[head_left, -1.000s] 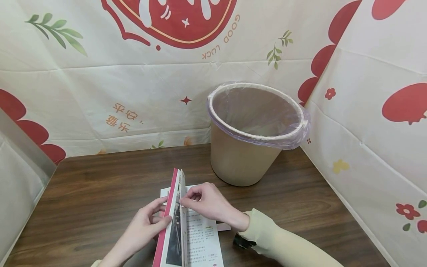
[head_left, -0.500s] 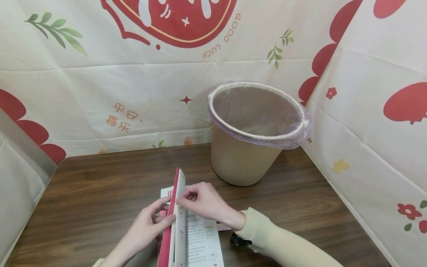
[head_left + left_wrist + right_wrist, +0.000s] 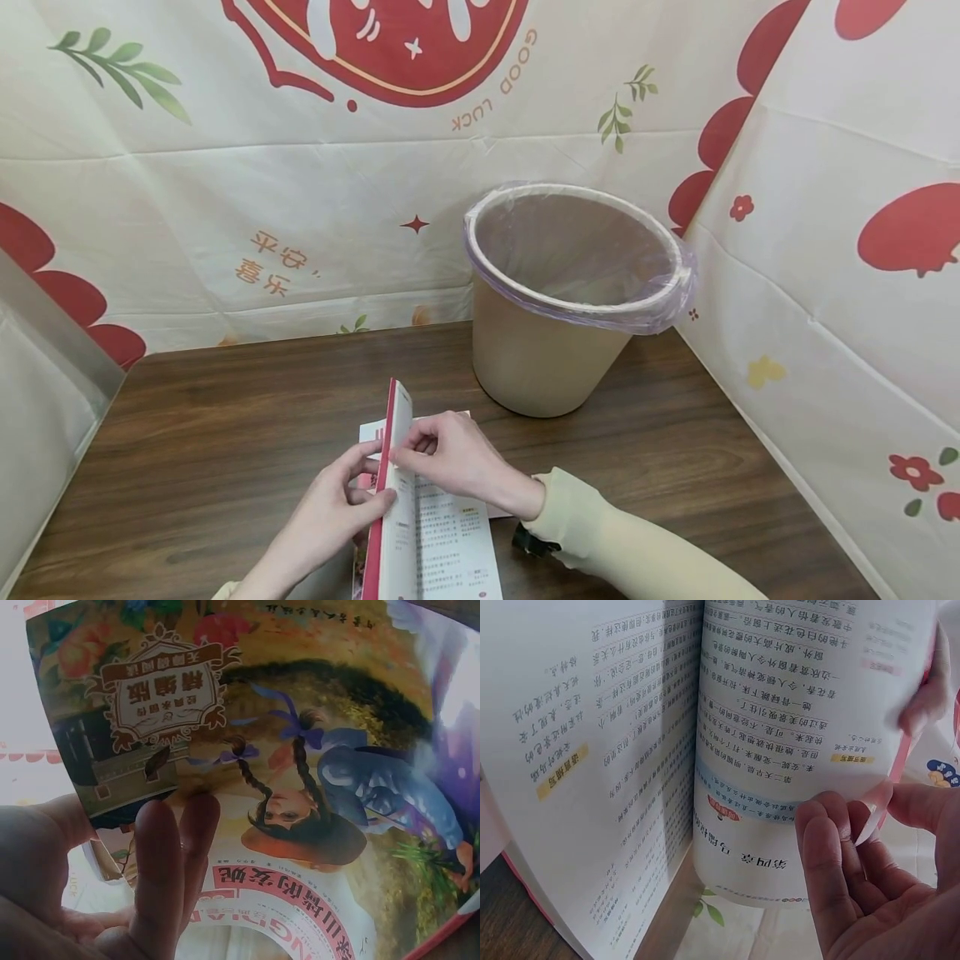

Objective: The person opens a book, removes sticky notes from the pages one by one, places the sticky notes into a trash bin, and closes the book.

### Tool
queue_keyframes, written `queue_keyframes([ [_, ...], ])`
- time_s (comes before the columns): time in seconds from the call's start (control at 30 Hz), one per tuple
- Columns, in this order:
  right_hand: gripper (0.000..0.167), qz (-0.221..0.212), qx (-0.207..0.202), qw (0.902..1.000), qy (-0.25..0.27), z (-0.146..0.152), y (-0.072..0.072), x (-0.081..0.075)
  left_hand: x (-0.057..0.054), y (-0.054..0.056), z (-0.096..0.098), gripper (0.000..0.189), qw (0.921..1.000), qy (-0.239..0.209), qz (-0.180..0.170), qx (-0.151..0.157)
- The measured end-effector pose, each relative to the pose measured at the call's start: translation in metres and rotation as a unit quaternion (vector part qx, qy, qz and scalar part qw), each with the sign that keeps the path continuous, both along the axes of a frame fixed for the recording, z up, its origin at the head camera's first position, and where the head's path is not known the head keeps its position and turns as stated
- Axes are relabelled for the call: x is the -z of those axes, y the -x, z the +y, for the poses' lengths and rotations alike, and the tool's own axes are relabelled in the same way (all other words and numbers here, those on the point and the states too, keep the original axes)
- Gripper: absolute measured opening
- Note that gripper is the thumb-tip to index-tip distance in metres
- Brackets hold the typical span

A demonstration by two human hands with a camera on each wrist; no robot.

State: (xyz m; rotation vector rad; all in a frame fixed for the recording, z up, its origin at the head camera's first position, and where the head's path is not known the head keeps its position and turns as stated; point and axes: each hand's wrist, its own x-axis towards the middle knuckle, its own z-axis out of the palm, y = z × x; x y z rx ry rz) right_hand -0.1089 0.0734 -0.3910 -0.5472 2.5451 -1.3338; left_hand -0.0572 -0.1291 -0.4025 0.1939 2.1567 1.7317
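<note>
A paperback book [image 3: 401, 533] with printed pages lies partly open on the table, its left part raised nearly upright. My left hand [image 3: 330, 508] holds that raised part from the left, thumb on the edge side and fingers behind the cover. In the left wrist view the illustrated cover [image 3: 300, 787] shows a figure with braids, and fingers press against it. My right hand [image 3: 453, 458] pinches the edge of the raised pages. From the right wrist, thumb and fingers can be seen at a page edge [image 3: 870, 814]. The other page [image 3: 600, 765] lies opposite, full of text.
A beige bin [image 3: 540, 367] with a thin purple liner [image 3: 660, 312] over its rim stands behind and to the right of the book. Printed cloth [image 3: 375, 192] hangs behind the wooden table [image 3: 225, 417]. A dark wrist band [image 3: 534, 540] sits under the right sleeve.
A dark picture seen on the raised pages one second ago is gone; text pages show now. My right hand has shifted slightly left, while the left hand keeps holding the cover.
</note>
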Motion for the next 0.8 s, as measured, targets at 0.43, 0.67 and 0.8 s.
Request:
queue_keyframes([
  [0.43, 0.012, -0.005, 0.003, 1.0, 0.005, 0.0013, -0.0011, 0.0, 0.0038, 0.0004, -0.0039, 0.067, 0.9999, -0.011, -0.001, 0.003],
  [0.67, 0.013, -0.01, 0.003, 0.9999, 0.009, 0.002, -0.0008, -0.0004, 0.0056, 0.0012, -0.0045, 0.066, 0.9999, -0.01, -0.002, 0.004],
  [0.8, 0.013, -0.014, 0.003, 0.9998, 0.013, 0.0025, -0.0014, -0.0003, 0.0058, 0.0016, -0.0046, 0.065, 0.9999, -0.007, -0.011, 0.002],
])
